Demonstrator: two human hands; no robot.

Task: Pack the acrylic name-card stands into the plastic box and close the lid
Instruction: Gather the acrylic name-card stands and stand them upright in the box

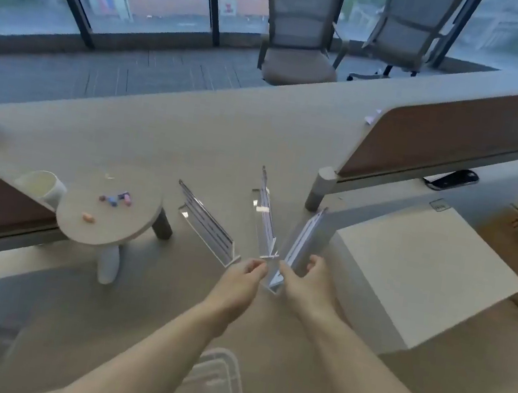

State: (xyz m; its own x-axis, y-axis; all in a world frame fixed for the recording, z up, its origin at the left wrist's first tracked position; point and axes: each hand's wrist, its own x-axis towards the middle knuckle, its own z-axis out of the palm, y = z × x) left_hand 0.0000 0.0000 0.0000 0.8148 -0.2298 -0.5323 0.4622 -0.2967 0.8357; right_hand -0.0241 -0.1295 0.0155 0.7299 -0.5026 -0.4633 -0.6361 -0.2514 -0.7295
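Note:
Three clear acrylic name-card stands stand on the beige table. The left stand is free. My left hand pinches the near end of the middle stand. My right hand is wrapped around the near end of the right stand. The clear plastic box lies close to me between my forearms, partly hidden by them.
A small round stool-like stand with coloured bits on it is at the left, with a white cup behind it. A white box sits to the right. Desk dividers and two chairs are beyond.

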